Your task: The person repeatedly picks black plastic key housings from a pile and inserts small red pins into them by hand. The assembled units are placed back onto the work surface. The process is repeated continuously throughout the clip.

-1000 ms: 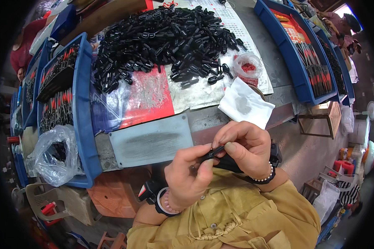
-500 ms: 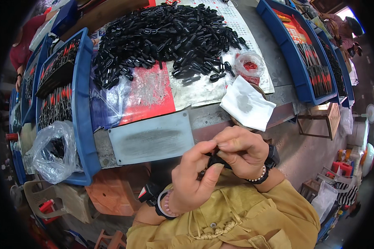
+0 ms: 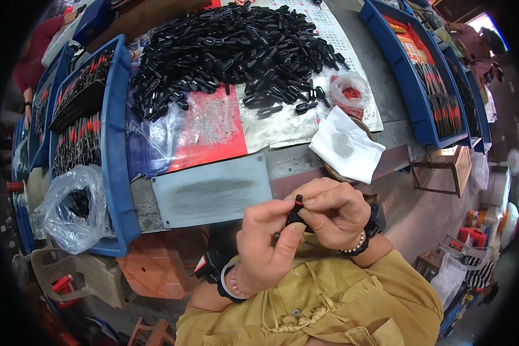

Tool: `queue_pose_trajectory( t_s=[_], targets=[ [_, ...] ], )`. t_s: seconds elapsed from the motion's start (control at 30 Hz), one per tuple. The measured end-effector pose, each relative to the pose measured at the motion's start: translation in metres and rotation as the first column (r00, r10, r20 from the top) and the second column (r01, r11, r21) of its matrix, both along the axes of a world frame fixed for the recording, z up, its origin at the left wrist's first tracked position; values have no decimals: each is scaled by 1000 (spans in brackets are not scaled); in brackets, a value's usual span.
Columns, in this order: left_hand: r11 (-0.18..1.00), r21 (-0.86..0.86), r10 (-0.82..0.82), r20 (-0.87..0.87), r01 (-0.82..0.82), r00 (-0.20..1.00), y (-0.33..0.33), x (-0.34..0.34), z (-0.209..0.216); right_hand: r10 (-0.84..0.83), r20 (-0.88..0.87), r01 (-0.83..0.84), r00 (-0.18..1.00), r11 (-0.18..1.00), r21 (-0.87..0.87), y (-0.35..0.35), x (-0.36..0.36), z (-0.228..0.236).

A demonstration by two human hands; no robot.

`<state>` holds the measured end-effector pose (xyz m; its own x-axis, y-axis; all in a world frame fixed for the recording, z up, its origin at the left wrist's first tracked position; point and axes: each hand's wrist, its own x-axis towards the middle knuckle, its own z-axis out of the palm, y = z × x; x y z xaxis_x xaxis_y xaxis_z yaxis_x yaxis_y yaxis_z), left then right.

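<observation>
Close in front of my body, both hands pinch one small black plastic part (image 3: 296, 212). Its narrow tip sticks up between the fingertips, and a thin red band shows on it. My left hand (image 3: 263, 245) grips it from the left with thumb and forefinger. From the right, my right hand (image 3: 338, 214) holds it near the banded tip, fingers curled. The fingers cover most of the part. Beyond my hands, a big heap of similar black parts (image 3: 225, 55) lies on the sheet-covered table.
A grey-blue plate (image 3: 213, 190) lies at the table's front edge. A folded white cloth (image 3: 347, 143) sits beside a clear bag of small red pieces (image 3: 350, 95). Blue trays (image 3: 116, 132) of black-and-red parts stand on the left, and another blue tray (image 3: 389, 63) on the right.
The black part's tip with its red band has come into sight between my fingertips; before, the fingers hid it. Both hands stay closed on the part, with small finger shifts.
</observation>
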<state>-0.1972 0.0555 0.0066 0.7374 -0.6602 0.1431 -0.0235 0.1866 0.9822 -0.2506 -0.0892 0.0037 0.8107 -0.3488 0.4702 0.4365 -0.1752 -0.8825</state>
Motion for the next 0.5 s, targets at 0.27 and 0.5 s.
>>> queue_pose_trajectory(
  t_s=[0.27, 0.5],
  targets=[
    [998, -37, 37, -232, -47, 972, -7, 16, 11, -99, -87, 95, 991, 994, -49, -3, 14, 8],
    [996, -66, 53, -123, -62, 991, -21, 41, 14, -166, -66, 166, 984, 986, -6, -4, 42, 18]
  ],
)
